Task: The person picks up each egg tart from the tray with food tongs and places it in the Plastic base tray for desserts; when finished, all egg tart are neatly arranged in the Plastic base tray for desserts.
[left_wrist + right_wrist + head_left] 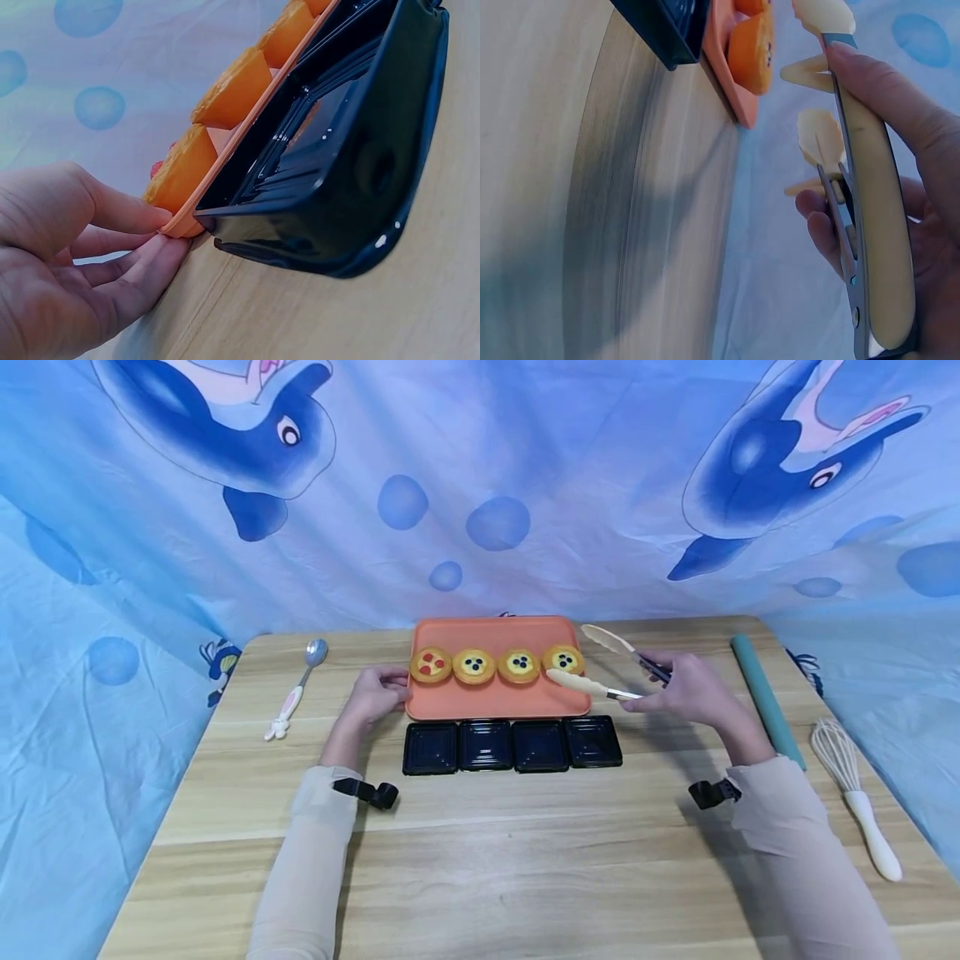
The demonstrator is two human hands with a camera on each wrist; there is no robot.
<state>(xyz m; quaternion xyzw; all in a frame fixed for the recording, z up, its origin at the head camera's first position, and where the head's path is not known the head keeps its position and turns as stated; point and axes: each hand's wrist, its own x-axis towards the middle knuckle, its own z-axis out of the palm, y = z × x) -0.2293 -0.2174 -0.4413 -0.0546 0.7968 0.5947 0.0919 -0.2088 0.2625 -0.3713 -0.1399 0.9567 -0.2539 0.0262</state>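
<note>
On an orange tray (pixel 495 703) sits a row of small tarts: a tart with red fruit (pixel 431 665) at the left, then three tarts with dark berries. My left hand (pixel 372 695) pinches the tray's left rim between thumb and fingers, close beside the red-topped tart. My right hand (pixel 696 691) grips a pair of tongs (pixel 877 232) by the handles. The cream-coloured tips are spread apart, one on each side of the rightmost tart (pixel 563 658) in the head view. In the right wrist view, the tongs are raised above the table.
Several square black containers (pixel 430 748) stand in a row along the tray's near edge. A spoon with a rabbit handle (pixel 292 697) lies at the left. A green rolling pin (pixel 767 702) and a whisk (pixel 855 793) lie at the right. A blue dolphin-print curtain (pixel 495 460) hangs behind the table.
</note>
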